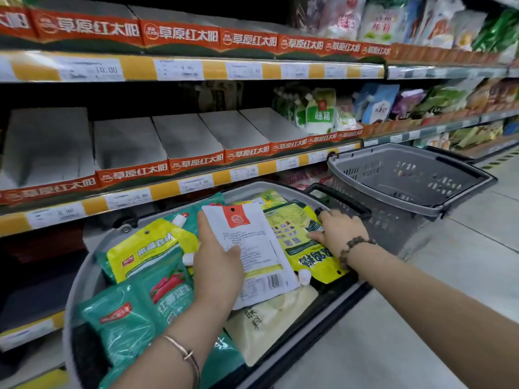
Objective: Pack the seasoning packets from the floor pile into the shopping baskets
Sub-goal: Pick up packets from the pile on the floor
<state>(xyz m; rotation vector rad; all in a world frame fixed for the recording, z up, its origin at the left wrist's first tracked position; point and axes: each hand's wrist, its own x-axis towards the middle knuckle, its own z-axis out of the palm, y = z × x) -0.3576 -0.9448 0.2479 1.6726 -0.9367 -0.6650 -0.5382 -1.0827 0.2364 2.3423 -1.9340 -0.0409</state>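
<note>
A grey shopping basket (84, 279) in front of me is filled with several seasoning packets, green, yellow and pale ones. My left hand (217, 265) holds a white packet with an orange label (252, 245) over the basket, thumb on its printed face. My right hand (338, 230) rests on a yellow spouted packet (303, 248) lying near the basket's black handle (345, 202), fingers curled at its edge. A second grey basket (407, 181) stands behind to the right and looks empty.
Store shelves (182, 186) with orange-fronted display boxes and price tags run along the left, close to the near basket. More bagged goods (320, 113) fill the shelves at the right. Light tiled floor (449, 276) stretches to the right of both baskets.
</note>
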